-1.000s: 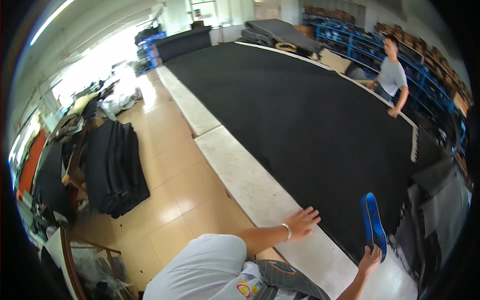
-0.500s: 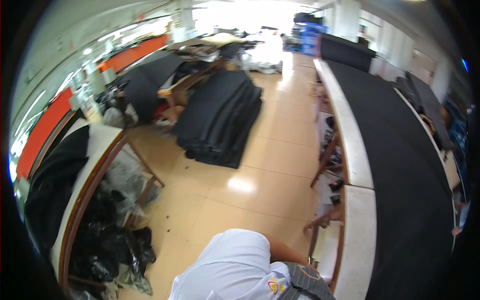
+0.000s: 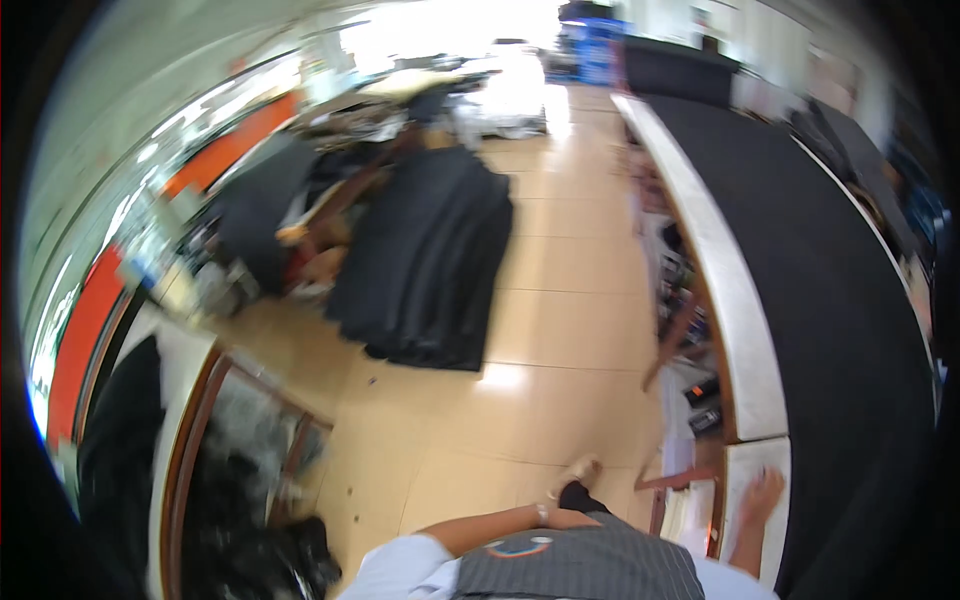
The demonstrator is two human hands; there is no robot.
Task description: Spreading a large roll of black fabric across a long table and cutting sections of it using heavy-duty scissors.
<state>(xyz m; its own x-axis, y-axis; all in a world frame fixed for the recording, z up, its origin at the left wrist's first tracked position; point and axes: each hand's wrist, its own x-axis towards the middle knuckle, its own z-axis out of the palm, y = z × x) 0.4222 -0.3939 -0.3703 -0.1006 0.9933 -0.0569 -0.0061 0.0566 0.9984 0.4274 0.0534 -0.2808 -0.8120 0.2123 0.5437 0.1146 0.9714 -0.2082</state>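
Black cloth [image 3: 835,300] on white table [image 3: 752,365] beside tan tiled floor [image 3: 570,325]

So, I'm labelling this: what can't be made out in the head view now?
All in the head view:
Left hand: its outline blurs against the grey striped apron.
Right hand: blur hides whether it is open or closed.
Black fabric: near end lost in the dark lens rim.
Small black items under the white-topped table: too small and blurred.
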